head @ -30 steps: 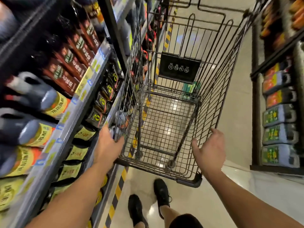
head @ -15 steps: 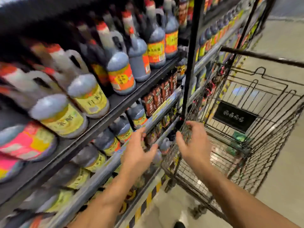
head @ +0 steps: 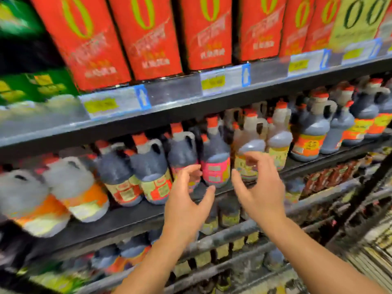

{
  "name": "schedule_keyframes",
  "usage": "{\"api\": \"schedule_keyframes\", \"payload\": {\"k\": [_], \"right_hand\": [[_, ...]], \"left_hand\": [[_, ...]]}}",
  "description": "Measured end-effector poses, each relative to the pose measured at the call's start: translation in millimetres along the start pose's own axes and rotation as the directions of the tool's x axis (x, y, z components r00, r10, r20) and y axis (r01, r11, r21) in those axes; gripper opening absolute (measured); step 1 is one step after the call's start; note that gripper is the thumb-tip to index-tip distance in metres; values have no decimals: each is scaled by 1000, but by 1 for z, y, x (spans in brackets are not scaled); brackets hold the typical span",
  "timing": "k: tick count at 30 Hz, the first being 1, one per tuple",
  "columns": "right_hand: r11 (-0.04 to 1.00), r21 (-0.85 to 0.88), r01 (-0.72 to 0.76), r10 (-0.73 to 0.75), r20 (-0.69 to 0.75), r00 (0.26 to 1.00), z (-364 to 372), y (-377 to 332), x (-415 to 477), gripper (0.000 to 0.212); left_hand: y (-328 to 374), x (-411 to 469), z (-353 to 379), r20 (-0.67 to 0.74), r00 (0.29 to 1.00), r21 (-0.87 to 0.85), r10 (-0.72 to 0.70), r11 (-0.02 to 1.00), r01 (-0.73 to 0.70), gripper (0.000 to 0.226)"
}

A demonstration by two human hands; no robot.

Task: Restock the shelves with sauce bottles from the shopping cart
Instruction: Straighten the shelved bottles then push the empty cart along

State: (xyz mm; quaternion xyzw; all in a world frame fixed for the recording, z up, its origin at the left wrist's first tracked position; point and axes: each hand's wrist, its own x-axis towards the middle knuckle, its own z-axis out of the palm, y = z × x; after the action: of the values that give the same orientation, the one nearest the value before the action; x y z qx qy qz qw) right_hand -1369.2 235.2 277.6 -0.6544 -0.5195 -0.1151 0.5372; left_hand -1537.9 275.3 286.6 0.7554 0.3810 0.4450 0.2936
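Note:
Dark sauce jugs with red caps fill the middle shelf [head: 127, 219]. One with a pink label [head: 216, 164] stands at the centre. My left hand [head: 186, 196] is raised just left of it, fingers spread and curved, holding nothing. My right hand [head: 258, 187] is up just right of it, in front of a yellow-labelled jug [head: 246, 158], fingers spread and empty. Neither hand clearly touches a bottle. The picture is blurred by motion. Only a corner of the shopping cart [head: 377, 251] shows at the lower right.
Tall red cartons [head: 148, 35] stand on the upper shelf above a rail of price tags [head: 174, 92]. Green packs [head: 31, 85] sit at the upper left. More small bottles [head: 229, 217] line the lower shelves below my hands.
My view has swung from the cart up to the shelf. Both hands left the cart's rim and rose to the middle shelf, either side of the pink-labelled jug.

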Motion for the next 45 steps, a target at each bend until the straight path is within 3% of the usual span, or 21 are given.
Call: {"api": "schedule_keyframes", "payload": {"k": [12, 19, 22, 26, 29, 32, 35, 38, 43, 45], "right_hand": [[959, 197, 202, -236, 167, 957, 114, -150, -21, 37], [928, 228, 293, -363, 385, 849, 164, -226, -22, 35], [948, 94, 304, -309, 502, 808, 186, -252, -12, 36], [934, -31, 355, -242, 677, 696, 210, -278, 3, 39], [939, -82, 335, -151, 775, 614, 227, -290, 11, 43], [970, -144, 198, 13, 837, 547, 239, -298, 16, 46], [965, -184, 188, 77, 881, 466, 246, -298, 19, 42], [976, -178, 123, 109, 895, 433, 248, -295, 21, 44], [981, -150, 126, 54, 826, 562, 244, -293, 22, 50], [989, -131, 74, 69, 833, 550, 242, -294, 22, 53]], "left_hand": [[-84, -34, -182, -395, 915, 165, -80, 974, 156, 38], [-127, -43, -243, -636, 750, 211, -182, 894, 395, 59], [-141, -37, -257, -664, 699, 175, -267, 853, 492, 76], [-154, -27, -263, -662, 643, 138, -386, 780, 610, 93], [-162, -19, -269, -665, 610, 61, -431, 782, 620, 73], [-165, -14, -273, -658, 569, -50, -493, 782, 621, 73], [-167, -13, -275, -648, 566, -77, -509, 783, 617, 68], [-171, -14, -278, -640, 563, -51, -523, 760, 648, 64], [-170, -18, -278, -642, 595, -3, -484, 777, 630, 68], [-171, -19, -279, -638, 600, 6, -483, 776, 631, 63]]}}
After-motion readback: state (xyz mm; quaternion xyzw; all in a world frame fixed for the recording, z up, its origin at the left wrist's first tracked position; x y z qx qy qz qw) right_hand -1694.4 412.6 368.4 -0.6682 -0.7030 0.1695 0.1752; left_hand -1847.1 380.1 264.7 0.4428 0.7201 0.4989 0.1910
